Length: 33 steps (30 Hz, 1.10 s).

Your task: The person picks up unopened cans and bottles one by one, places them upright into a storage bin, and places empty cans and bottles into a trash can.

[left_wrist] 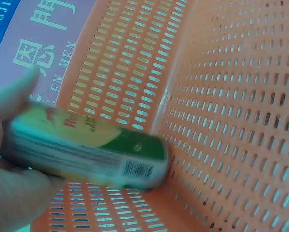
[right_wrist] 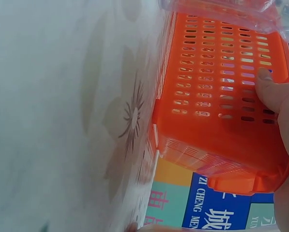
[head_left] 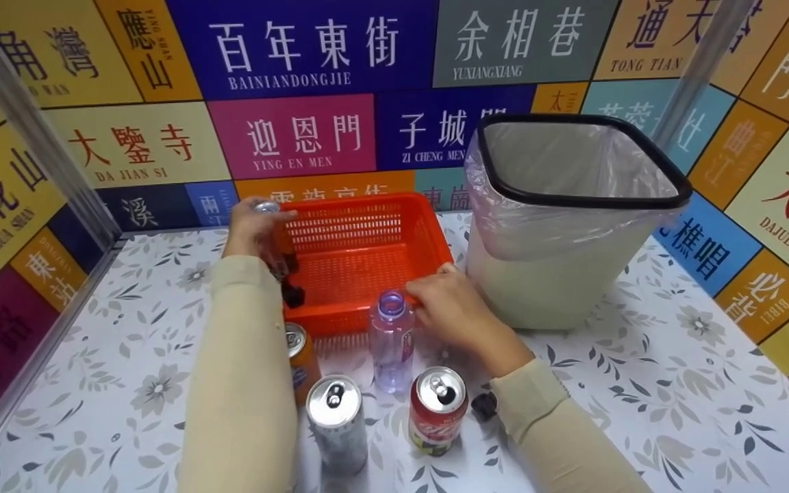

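Observation:
My left hand (head_left: 249,229) reaches over the left end of a red-orange plastic basket (head_left: 429,226) and grips a drink can (head_left: 268,207). In the left wrist view, that can (left_wrist: 91,150) is yellow, green and silver, tilted, its base close to the perforated basket wall (left_wrist: 231,96). At the basket's front right corner, my right hand (head_left: 459,311) holds the rim. The right wrist view has its thumb (right_wrist: 270,92) pressed against the outer wall (right_wrist: 217,130). My left forearm partly hides the basket's left side.
Before the basket stand a clear open bottle (head_left: 392,349), an orange can (head_left: 305,370), a silver can (head_left: 338,438) and a red can (head_left: 437,418). A small dark object (head_left: 484,407) lies by my right sleeve. A lined bin (head_left: 538,281) rises at the right.

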Each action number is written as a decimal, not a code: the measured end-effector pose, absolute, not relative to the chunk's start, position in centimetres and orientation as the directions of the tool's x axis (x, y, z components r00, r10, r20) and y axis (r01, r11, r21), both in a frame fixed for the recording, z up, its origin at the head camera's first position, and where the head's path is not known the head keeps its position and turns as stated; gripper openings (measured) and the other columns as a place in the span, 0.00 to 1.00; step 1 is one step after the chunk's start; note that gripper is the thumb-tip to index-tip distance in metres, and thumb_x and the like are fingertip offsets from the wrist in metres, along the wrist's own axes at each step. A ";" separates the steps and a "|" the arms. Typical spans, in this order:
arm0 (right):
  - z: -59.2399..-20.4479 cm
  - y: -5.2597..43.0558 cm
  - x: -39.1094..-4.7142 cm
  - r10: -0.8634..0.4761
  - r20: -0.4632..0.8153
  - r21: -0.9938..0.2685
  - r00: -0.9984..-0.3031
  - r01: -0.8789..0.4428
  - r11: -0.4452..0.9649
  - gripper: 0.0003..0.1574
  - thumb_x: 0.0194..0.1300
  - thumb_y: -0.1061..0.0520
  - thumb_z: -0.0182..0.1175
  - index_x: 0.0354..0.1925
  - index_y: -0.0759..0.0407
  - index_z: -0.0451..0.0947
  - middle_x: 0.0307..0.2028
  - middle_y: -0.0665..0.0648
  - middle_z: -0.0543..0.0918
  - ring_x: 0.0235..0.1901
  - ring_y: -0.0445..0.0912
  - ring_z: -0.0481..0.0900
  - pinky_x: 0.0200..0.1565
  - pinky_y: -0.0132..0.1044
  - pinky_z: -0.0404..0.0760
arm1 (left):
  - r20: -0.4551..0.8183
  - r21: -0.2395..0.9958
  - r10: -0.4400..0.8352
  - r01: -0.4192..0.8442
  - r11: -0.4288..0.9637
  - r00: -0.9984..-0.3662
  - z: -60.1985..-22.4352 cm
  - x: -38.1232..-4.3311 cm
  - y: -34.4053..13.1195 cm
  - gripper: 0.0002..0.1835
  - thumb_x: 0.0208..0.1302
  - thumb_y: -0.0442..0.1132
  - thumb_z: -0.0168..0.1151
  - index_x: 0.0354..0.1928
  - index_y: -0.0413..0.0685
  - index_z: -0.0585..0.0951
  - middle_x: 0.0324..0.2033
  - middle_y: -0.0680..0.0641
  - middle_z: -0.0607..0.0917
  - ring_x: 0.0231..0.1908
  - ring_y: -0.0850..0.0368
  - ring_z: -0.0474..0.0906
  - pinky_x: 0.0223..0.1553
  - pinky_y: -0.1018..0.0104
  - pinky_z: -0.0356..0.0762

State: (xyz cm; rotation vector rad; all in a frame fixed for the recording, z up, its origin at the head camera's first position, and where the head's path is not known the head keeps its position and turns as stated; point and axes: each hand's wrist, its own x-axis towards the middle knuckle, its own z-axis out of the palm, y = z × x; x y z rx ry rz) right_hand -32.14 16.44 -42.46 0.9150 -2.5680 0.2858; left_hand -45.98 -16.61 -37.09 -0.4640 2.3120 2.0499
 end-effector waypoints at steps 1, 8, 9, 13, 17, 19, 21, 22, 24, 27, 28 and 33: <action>-42.4 16.4 -32.1 -0.558 0.434 -0.061 -0.707 -0.641 0.765 0.07 0.63 0.64 0.69 0.33 0.51 0.83 0.31 0.51 0.90 0.31 0.48 0.85 0.46 0.45 0.73 | -0.197 0.969 -0.208 -0.223 0.106 -0.958 -37.0 -46.0 -16.6 0.30 0.64 0.34 0.77 0.64 0.43 0.73 0.61 0.43 0.77 0.65 0.46 0.71 0.71 0.48 0.73; -42.3 16.3 -32.1 -0.558 0.438 -0.067 -0.705 -0.644 0.762 0.08 0.63 0.65 0.67 0.32 0.52 0.83 0.30 0.51 0.89 0.30 0.49 0.84 0.45 0.45 0.73 | -0.199 0.967 -0.186 -0.223 0.123 -0.962 -36.3 -45.9 -16.7 0.36 0.62 0.28 0.77 0.71 0.39 0.71 0.67 0.40 0.75 0.68 0.46 0.70 0.73 0.52 0.70; -42.3 16.3 -32.1 -0.558 0.438 -0.070 -0.705 -0.645 0.761 0.08 0.63 0.65 0.67 0.32 0.51 0.83 0.30 0.51 0.89 0.29 0.49 0.83 0.45 0.45 0.72 | -0.205 0.965 -0.185 -0.230 0.128 -0.961 -36.3 -45.9 -16.7 0.37 0.62 0.29 0.77 0.72 0.40 0.71 0.67 0.40 0.75 0.68 0.46 0.70 0.73 0.52 0.70; -42.3 16.2 -32.1 -0.563 0.451 -0.057 -0.692 -0.652 0.756 0.09 0.62 0.65 0.67 0.30 0.52 0.82 0.28 0.51 0.89 0.29 0.49 0.84 0.44 0.45 0.73 | -0.197 0.961 -0.190 -0.228 0.157 -0.962 -36.3 -46.0 -16.6 0.35 0.63 0.30 0.76 0.70 0.40 0.72 0.65 0.41 0.76 0.65 0.47 0.71 0.71 0.53 0.73; -42.4 16.3 -32.1 -0.570 0.465 -0.037 -0.677 -0.658 0.752 0.09 0.61 0.65 0.67 0.29 0.52 0.81 0.27 0.52 0.88 0.29 0.50 0.85 0.43 0.46 0.74 | -0.209 0.958 -0.198 -0.241 0.156 -0.958 -36.3 -46.0 -16.5 0.30 0.64 0.32 0.76 0.65 0.42 0.74 0.63 0.42 0.75 0.63 0.47 0.71 0.70 0.52 0.74; -42.4 16.3 -32.2 -0.567 0.463 -0.038 -0.681 -0.654 0.755 0.09 0.62 0.65 0.68 0.29 0.52 0.81 0.27 0.52 0.88 0.29 0.50 0.85 0.44 0.46 0.74 | -0.224 0.956 -0.197 -0.255 0.146 -0.954 -36.2 -46.0 -16.4 0.29 0.64 0.33 0.76 0.64 0.44 0.74 0.66 0.42 0.74 0.65 0.46 0.70 0.71 0.49 0.73; -42.4 16.3 -32.1 -0.562 0.456 -0.043 -0.690 -0.647 0.761 0.09 0.62 0.64 0.68 0.30 0.52 0.81 0.28 0.51 0.89 0.29 0.49 0.85 0.44 0.46 0.74 | -0.238 0.954 -0.192 -0.267 0.138 -0.952 -36.2 -46.0 -16.4 0.29 0.65 0.33 0.76 0.65 0.45 0.74 0.68 0.42 0.73 0.68 0.44 0.68 0.73 0.46 0.70; -42.5 16.3 -32.1 -0.559 0.451 -0.045 -0.696 -0.644 0.764 0.08 0.62 0.64 0.69 0.30 0.52 0.81 0.28 0.51 0.89 0.29 0.49 0.85 0.44 0.45 0.73 | -0.251 0.951 -0.188 -0.278 0.135 -0.950 -36.2 -45.9 -16.4 0.30 0.65 0.33 0.75 0.66 0.46 0.73 0.69 0.42 0.73 0.68 0.44 0.68 0.74 0.45 0.69; -42.5 16.3 -32.0 -0.555 0.437 -0.052 -0.708 -0.636 0.770 0.08 0.63 0.63 0.69 0.31 0.51 0.82 0.29 0.51 0.89 0.29 0.49 0.84 0.45 0.45 0.73 | -0.262 0.948 -0.181 -0.287 0.135 -0.948 -36.2 -45.8 -16.4 0.31 0.66 0.34 0.75 0.68 0.46 0.73 0.71 0.42 0.73 0.69 0.44 0.67 0.74 0.44 0.69; -42.5 16.2 -32.0 -0.554 0.423 -0.061 -0.717 -0.632 0.772 0.07 0.63 0.63 0.69 0.32 0.51 0.82 0.30 0.50 0.89 0.29 0.48 0.83 0.45 0.44 0.72 | -0.264 0.946 -0.177 -0.290 0.142 -0.948 -36.0 -45.5 -16.6 0.32 0.68 0.34 0.73 0.71 0.46 0.72 0.70 0.42 0.73 0.68 0.45 0.68 0.73 0.46 0.71; -42.5 16.2 -32.0 -0.554 0.418 -0.065 -0.720 -0.632 0.773 0.07 0.63 0.63 0.69 0.32 0.51 0.83 0.30 0.50 0.89 0.30 0.48 0.83 0.45 0.44 0.72 | -0.256 0.950 -0.177 -0.281 0.135 -0.950 -35.8 -45.4 -16.6 0.33 0.68 0.34 0.73 0.72 0.45 0.72 0.70 0.41 0.74 0.68 0.45 0.69 0.72 0.47 0.72; -42.3 16.3 -32.0 -0.549 0.414 -0.079 -0.726 -0.629 0.773 0.07 0.64 0.63 0.68 0.33 0.51 0.83 0.32 0.51 0.90 0.31 0.48 0.84 0.46 0.45 0.72 | -0.198 0.977 -0.173 -0.209 0.044 -0.965 -34.7 -45.2 -16.4 0.33 0.70 0.30 0.70 0.74 0.39 0.70 0.69 0.39 0.75 0.65 0.46 0.75 0.68 0.55 0.77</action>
